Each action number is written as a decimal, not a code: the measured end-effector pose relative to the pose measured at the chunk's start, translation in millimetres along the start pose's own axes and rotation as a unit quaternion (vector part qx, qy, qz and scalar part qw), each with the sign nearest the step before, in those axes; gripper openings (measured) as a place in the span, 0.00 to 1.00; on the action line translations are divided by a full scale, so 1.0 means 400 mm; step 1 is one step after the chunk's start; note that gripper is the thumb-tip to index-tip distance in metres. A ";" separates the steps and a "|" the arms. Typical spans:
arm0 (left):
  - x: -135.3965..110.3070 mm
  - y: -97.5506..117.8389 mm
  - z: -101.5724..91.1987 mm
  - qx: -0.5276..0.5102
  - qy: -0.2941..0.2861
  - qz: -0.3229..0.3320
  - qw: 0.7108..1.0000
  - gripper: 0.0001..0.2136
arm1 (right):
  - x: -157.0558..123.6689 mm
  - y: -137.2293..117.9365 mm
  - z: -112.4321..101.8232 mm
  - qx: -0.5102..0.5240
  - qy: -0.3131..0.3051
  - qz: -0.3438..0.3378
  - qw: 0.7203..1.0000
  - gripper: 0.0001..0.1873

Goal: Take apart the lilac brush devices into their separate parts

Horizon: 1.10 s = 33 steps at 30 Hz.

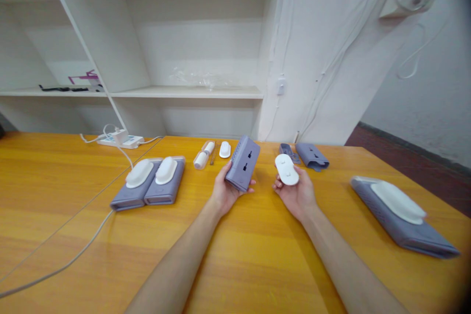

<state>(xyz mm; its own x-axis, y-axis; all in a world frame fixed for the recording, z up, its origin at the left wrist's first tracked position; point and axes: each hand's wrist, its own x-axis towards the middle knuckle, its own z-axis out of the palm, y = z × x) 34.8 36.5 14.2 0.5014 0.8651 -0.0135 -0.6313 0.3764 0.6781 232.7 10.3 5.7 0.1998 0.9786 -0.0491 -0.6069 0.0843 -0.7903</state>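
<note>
My left hand is closed around a purple-grey box-shaped housing, tilted, with two dark keyhole-like slots on the face toward me. In my right hand I grip a white oval plastic piece whose flat side, bearing two small tabs, faces me. The two held parts are apart, both raised over the wooden table. Beyond my left hand lie a ribbed white oval piece and a clear case with white rollers. Past my right hand is another purple-grey housing beside a small grey part.
Two purple-grey units with white oval tops stand together at the left. A similar unit is at the far right. A power strip sits at the back left, and a cable crosses the left side. White shelves rise behind.
</note>
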 end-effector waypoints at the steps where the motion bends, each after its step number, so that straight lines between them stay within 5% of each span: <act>1: -0.002 0.002 -0.001 -0.004 -0.005 -0.006 1.000 0.25 | 0.001 0.005 0.002 -0.048 0.021 -0.024 0.998 0.19; 5: -0.007 0.006 -0.006 -0.017 -0.041 -0.028 0.999 0.26 | 0.004 0.031 0.009 -0.231 0.113 -0.135 0.957 0.21; 7: -0.008 0.008 -0.009 -0.023 -0.054 -0.033 0.998 0.27 | 0.003 0.044 0.009 -0.331 0.150 -0.188 0.912 0.23; 12: -0.010 0.011 -0.012 -0.037 -0.076 -0.031 0.996 0.28 | -0.012 0.062 0.007 -0.689 0.135 -0.256 0.665 0.24; 16: -0.010 0.010 -0.015 -0.034 -0.087 -0.043 0.995 0.29 | -0.027 0.060 0.017 -0.771 0.114 -0.220 0.586 0.23; 19: -0.008 0.009 -0.016 -0.025 -0.086 -0.048 0.995 0.29 | -0.035 0.055 0.026 -0.745 0.081 -0.227 0.622 0.21; 23: -0.004 0.001 -0.010 0.021 -0.076 -0.043 0.996 0.28 | -0.038 0.052 0.030 -0.562 0.041 -0.272 0.780 0.19; 27: -0.001 -0.034 0.009 0.179 -0.020 -0.001 0.984 0.22 | -0.030 0.044 0.033 -0.295 0.013 -0.199 0.935 0.20; 29: -0.004 -0.058 0.020 0.299 -0.010 0.026 0.954 0.24 | -0.024 0.035 0.031 -0.208 0.021 -0.156 0.966 0.21; 33: -0.018 -0.085 0.034 0.458 0.004 0.110 0.882 0.26 | -0.012 0.010 0.013 -0.122 0.094 -0.075 0.985 0.20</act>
<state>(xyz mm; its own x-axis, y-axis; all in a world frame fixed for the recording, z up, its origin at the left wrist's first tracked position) 60.6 13.2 1.3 0.4199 0.8875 0.1900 0.0321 -0.2237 0.9741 225.3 6.9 5.9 0.4265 0.9044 -0.0145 -0.3612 0.1555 -0.9194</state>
